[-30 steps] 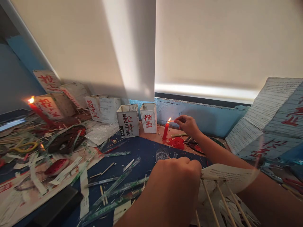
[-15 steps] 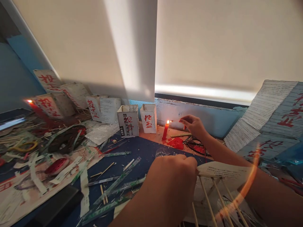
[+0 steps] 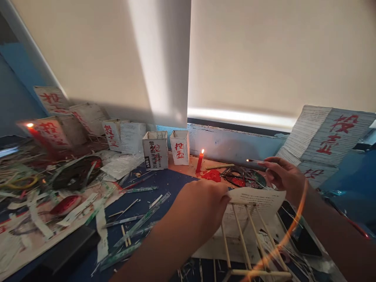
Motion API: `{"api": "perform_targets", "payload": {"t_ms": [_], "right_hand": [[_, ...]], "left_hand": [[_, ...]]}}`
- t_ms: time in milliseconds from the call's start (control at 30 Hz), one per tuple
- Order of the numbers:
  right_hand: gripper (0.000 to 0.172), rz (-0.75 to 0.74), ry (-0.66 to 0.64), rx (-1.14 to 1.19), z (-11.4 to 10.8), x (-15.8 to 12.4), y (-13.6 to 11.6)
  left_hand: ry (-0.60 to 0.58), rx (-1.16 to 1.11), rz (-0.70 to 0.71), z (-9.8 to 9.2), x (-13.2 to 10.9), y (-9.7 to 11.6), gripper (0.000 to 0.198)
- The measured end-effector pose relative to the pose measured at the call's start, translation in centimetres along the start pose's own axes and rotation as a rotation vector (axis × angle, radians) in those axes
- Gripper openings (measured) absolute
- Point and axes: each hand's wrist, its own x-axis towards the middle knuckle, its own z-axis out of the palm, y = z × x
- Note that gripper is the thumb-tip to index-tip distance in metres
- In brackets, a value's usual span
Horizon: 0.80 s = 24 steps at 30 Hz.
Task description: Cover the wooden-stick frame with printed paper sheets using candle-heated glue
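Note:
My left hand [image 3: 202, 201] is closed at the upper corner of a lantern-like frame of thin wooden sticks [image 3: 242, 241], pinching a sheet of printed paper [image 3: 261, 194] there. The paper lies along the frame's far side. In my right hand [image 3: 283, 172], to the right, thumb and fingers pinch a thin stick [image 3: 256, 161] whose tip looks dark and glowing. A lit red candle [image 3: 199, 164] stands upright beyond my left hand, apart from the stick. Red wax [image 3: 212, 175] lies beside its base.
Several paper boxes with red writing, such as one box [image 3: 180, 150], stand along the wall. Another red candle [image 3: 41, 137] burns at far left. Clear plastic strips [image 3: 143, 219], paper scraps and a black object [image 3: 70, 248] lie left. A phone-like slab [image 3: 301, 231] lies under my right arm.
My right hand has drawn the stick away from the candle flame, to the right and nearer me. The view has shifted slightly; more of the stick frame now shows.

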Motion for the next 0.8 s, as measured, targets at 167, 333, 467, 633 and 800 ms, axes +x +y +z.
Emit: {"api": "perform_targets", "payload": {"t_ms": [167, 333, 467, 633, 800], "right_hand": [[0.028, 0.004, 0.042, 0.1, -1.4, -3.2, -1.9], [0.027, -0.069, 0.055, 0.013, -0.9, -4.0, -2.8], [0.03, -0.105, 0.084, -0.169, -0.8, -2.2, -1.8], [0.032, -0.078, 0.084, -0.145, -0.5, -1.3, 0.0], [0.021, -0.226, 0.247, 0.072, 0.6, -4.2, -2.3]], "left_hand": [[-0.035, -0.057, -0.012, 0.2, 0.2, 0.0, 0.028], [-0.041, -0.063, -0.018, 0.4, 0.1, 0.3, 0.028], [-0.051, -0.053, -0.011, 0.6, -0.1, 0.4, 0.03], [-0.056, -0.05, -0.001, 0.6, 0.0, 0.4, 0.029], [-0.06, -0.084, -0.008, 0.5, 0.2, 0.5, 0.029]]}}
